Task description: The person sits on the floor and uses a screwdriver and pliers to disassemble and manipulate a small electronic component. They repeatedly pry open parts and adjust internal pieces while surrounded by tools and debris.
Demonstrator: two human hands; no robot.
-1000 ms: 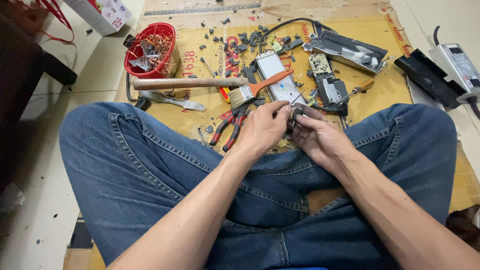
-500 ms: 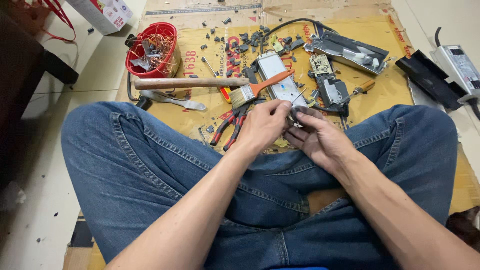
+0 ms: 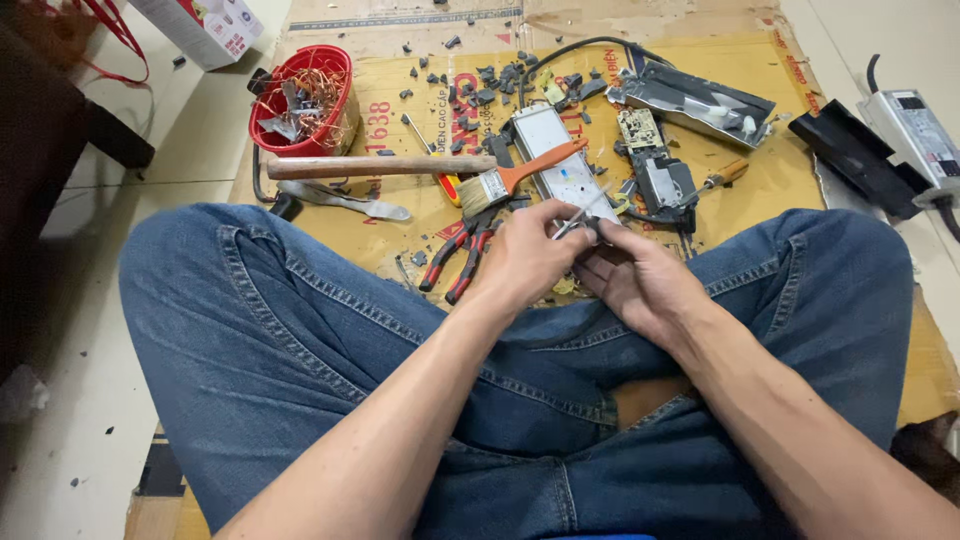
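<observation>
Your left hand [image 3: 525, 258] and right hand [image 3: 640, 280] have barely shifted, both still pinching the small metal part [image 3: 578, 222] together.

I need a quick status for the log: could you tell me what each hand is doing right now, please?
Left hand: closed on a thin metal tool.
Right hand: closed around a small part, mostly hidden.

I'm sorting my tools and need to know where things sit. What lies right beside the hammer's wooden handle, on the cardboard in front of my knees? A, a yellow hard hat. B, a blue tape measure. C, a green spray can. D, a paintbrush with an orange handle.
D: a paintbrush with an orange handle lies on the cardboard just right of the hammer handle's end, its bristles pointing toward it.
</observation>
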